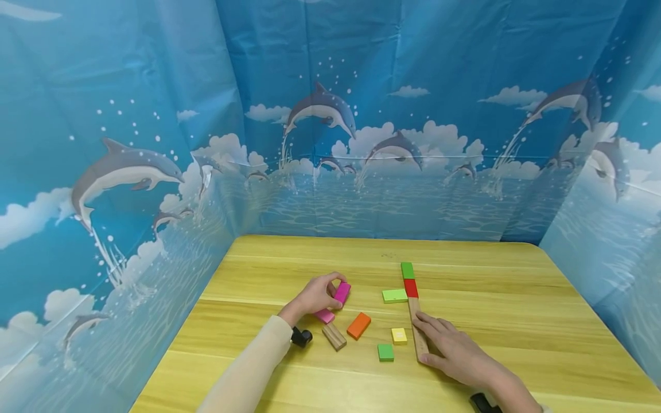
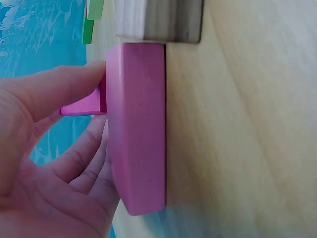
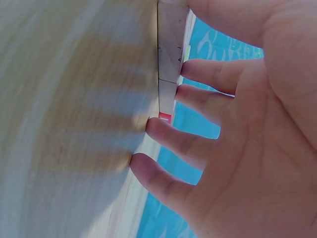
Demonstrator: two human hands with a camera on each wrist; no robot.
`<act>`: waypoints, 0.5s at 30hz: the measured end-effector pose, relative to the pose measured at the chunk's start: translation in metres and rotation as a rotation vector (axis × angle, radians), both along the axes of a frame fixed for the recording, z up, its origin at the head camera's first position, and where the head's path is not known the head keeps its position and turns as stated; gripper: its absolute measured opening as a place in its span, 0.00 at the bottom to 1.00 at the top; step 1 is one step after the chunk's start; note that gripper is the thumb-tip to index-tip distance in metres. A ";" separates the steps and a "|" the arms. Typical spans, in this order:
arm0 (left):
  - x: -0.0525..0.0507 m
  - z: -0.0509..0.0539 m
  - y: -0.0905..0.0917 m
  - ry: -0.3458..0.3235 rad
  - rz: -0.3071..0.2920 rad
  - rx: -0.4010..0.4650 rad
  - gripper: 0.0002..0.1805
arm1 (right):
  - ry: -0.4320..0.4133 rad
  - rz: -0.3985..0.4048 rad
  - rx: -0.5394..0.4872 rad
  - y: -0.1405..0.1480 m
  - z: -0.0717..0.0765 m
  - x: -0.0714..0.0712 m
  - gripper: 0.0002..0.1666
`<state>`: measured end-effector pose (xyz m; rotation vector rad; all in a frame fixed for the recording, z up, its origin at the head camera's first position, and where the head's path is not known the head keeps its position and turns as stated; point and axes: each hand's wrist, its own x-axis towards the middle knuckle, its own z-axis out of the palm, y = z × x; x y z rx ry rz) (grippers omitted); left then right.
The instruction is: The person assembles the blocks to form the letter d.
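My left hand [image 1: 312, 295] pinches a magenta block [image 1: 342, 293] between thumb and fingers. Under that hand a pink block [image 1: 325, 316] lies on the table, large in the left wrist view [image 2: 138, 129]. My right hand [image 1: 457, 349] has its fingers spread, their tips along the right side of a straight row of blocks. Plain wooden blocks [image 1: 420, 345] form the near part of this row; a red block [image 1: 411, 288] and a green block [image 1: 407, 270] continue it at the far end. Fingertips touch the wood and the tabletop in the right wrist view.
Between the hands lie a grooved wooden block [image 1: 334, 336], an orange block [image 1: 358, 326], a yellow block [image 1: 399, 336] and a small green block [image 1: 385, 353]. A light green block [image 1: 395, 296] lies left of the row. Dolphin-printed curtains [image 1: 361, 201] surround the table [image 1: 516, 287].
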<state>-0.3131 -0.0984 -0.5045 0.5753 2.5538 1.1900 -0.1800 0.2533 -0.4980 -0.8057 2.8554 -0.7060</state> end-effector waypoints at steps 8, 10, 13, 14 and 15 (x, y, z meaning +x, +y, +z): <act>-0.003 -0.008 0.002 0.028 -0.002 0.028 0.33 | -0.011 -0.002 -0.003 0.000 0.001 0.000 0.45; -0.003 -0.009 0.002 0.036 -0.002 0.034 0.33 | -0.010 -0.004 -0.001 0.001 0.000 -0.001 0.45; -0.003 -0.011 0.003 0.049 -0.004 0.047 0.31 | -0.006 -0.005 0.000 0.001 -0.001 -0.001 0.45; -0.003 -0.012 0.003 0.054 -0.005 0.052 0.31 | -0.004 -0.004 0.000 0.001 -0.001 -0.001 0.45; -0.003 -0.012 0.004 0.058 -0.005 0.059 0.30 | -0.002 -0.003 0.000 0.001 -0.001 -0.001 0.45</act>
